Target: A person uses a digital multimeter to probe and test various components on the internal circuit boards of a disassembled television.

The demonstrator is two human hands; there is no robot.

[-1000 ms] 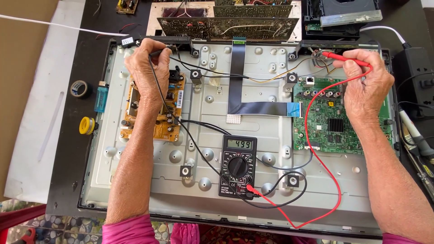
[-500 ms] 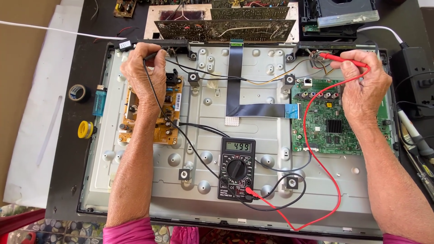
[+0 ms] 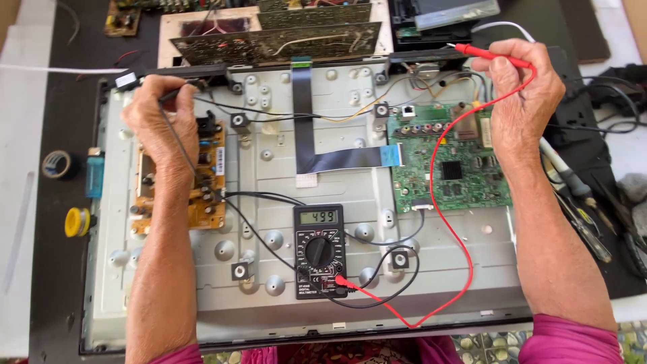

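Two hands: left hand (image 3: 156, 118) pinching black probe (image 3: 180, 93); right hand (image 3: 524, 94) pinching red probe (image 3: 490, 56)

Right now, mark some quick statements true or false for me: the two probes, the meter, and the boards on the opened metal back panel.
1. The right hand holds the red probe. True.
2. The black digital multimeter lies on the green circuit board. False: it lies on the grey metal back panel, left of that board.
3. The left hand holds the thin black probe near the panel's upper left corner. True.
4. The yellow-brown circuit board sits on the panel's right side. False: it is on the left, under the left forearm.
5. The red lead plugs into the multimeter's lower part. True.
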